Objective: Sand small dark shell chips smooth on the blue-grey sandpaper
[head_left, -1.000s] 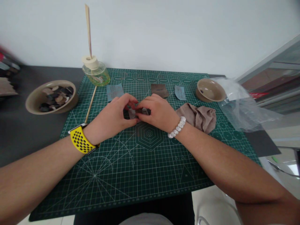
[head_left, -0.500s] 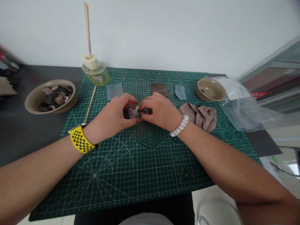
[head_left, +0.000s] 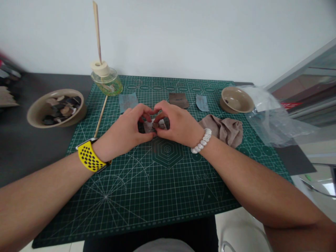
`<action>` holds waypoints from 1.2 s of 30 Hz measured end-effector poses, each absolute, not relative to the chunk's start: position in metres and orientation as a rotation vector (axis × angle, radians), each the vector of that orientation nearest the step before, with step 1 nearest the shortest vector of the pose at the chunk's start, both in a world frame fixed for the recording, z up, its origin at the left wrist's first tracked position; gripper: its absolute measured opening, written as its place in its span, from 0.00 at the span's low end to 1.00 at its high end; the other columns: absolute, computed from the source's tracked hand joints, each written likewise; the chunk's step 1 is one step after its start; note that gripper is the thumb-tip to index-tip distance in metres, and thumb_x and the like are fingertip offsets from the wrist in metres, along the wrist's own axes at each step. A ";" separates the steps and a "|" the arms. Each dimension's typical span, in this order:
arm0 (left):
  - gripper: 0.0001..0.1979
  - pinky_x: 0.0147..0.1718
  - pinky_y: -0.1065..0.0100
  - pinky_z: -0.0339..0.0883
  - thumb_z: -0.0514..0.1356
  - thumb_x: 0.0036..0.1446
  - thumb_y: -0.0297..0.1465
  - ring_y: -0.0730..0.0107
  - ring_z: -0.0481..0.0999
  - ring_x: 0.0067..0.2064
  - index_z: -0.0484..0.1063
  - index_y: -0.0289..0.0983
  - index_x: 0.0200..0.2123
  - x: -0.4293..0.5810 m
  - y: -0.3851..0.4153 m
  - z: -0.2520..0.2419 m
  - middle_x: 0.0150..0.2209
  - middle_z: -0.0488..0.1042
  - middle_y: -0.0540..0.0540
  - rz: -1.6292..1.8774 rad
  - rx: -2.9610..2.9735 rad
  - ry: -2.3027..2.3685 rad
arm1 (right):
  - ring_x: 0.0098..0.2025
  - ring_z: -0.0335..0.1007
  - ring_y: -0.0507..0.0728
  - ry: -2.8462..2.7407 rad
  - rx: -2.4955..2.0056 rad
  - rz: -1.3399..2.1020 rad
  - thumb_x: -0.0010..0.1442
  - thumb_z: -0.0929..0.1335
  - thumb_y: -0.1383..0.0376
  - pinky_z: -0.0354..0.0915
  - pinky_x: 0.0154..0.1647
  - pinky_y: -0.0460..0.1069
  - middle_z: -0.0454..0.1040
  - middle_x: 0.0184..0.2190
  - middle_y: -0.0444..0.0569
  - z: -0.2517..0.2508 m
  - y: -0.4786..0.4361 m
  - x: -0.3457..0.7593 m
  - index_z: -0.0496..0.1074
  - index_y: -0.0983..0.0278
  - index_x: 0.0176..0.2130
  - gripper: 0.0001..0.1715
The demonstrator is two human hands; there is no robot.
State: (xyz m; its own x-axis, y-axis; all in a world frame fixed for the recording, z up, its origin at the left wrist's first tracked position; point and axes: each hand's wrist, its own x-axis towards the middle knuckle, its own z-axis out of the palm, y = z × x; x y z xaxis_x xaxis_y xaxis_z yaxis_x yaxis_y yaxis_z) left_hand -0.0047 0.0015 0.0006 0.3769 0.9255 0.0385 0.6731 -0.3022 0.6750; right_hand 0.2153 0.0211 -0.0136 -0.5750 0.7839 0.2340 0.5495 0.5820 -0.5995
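Note:
Both hands meet over a small whitish-grey worn sheet [head_left: 148,126], which looks like sandpaper, flat on the green cutting mat [head_left: 126,203]. My left hand [head_left: 128,126] curves around the sheet's left side, its thumb on the near edge and fingertips at the far edge, holding it down. Between thumb and fingers of my right hand [head_left: 178,122] is a small brown piece [head_left: 155,125], low over the sheet. Its exact kind is too small to tell. Behind lie a blue-grey sheet [head_left: 128,101], a brown sheet [head_left: 178,100] and a narrower blue-grey strip [head_left: 202,103].
On the left stands a tan bowl [head_left: 35,113] of dark and brown pieces. A reed diffuser bottle [head_left: 107,82] and a thin stick [head_left: 101,117] are nearby. At right are a crumpled brown cloth [head_left: 228,131], a smaller bowl [head_left: 236,106] with a dark bit, and a plastic bag [head_left: 273,122].
My right hand's fingers have lifted and spread a little, reaching toward my left fingertips, so the small brown piece shows more. The left hand stays nearly still.

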 end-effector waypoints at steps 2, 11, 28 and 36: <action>0.25 0.50 0.47 0.71 0.71 0.54 0.39 0.47 0.80 0.50 0.75 0.43 0.55 -0.005 0.002 0.000 0.50 0.83 0.43 0.565 2.093 1.377 | 0.50 0.77 0.63 -2.358 -1.053 0.605 0.60 0.74 0.71 0.67 0.54 0.56 0.88 0.45 0.46 -0.013 0.021 0.216 0.72 0.60 0.54 0.23; 0.24 0.53 0.45 0.70 0.71 0.55 0.40 0.44 0.79 0.53 0.74 0.42 0.54 -0.006 0.003 -0.005 0.50 0.82 0.42 0.555 2.128 1.390 | 0.41 0.69 0.60 -2.474 -1.043 0.503 0.63 0.73 0.70 0.61 0.53 0.56 0.87 0.40 0.48 -0.007 0.026 0.218 0.80 0.62 0.40 0.04; 0.23 0.52 0.45 0.71 0.73 0.57 0.38 0.45 0.79 0.52 0.75 0.42 0.54 -0.004 0.002 -0.002 0.50 0.82 0.42 0.472 2.198 1.442 | 0.41 0.73 0.59 -2.517 -1.005 0.517 0.68 0.73 0.68 0.60 0.57 0.58 0.89 0.41 0.50 -0.006 0.027 0.214 0.84 0.64 0.38 0.06; 0.24 0.54 0.44 0.72 0.73 0.56 0.39 0.44 0.79 0.53 0.76 0.43 0.54 -0.004 0.002 0.000 0.50 0.82 0.42 0.455 2.176 1.445 | 0.39 0.70 0.58 -2.518 -1.022 0.500 0.63 0.74 0.70 0.60 0.56 0.58 0.85 0.36 0.49 -0.005 0.028 0.214 0.79 0.64 0.33 0.05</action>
State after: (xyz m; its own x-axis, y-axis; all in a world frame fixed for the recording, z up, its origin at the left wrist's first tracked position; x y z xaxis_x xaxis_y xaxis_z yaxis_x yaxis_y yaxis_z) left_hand -0.0042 0.0023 0.0004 0.3856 0.9226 0.0084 0.7613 -0.3233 0.5620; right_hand 0.2136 0.0283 -0.0051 -0.6652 0.7173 0.2073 0.5836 0.6727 -0.4549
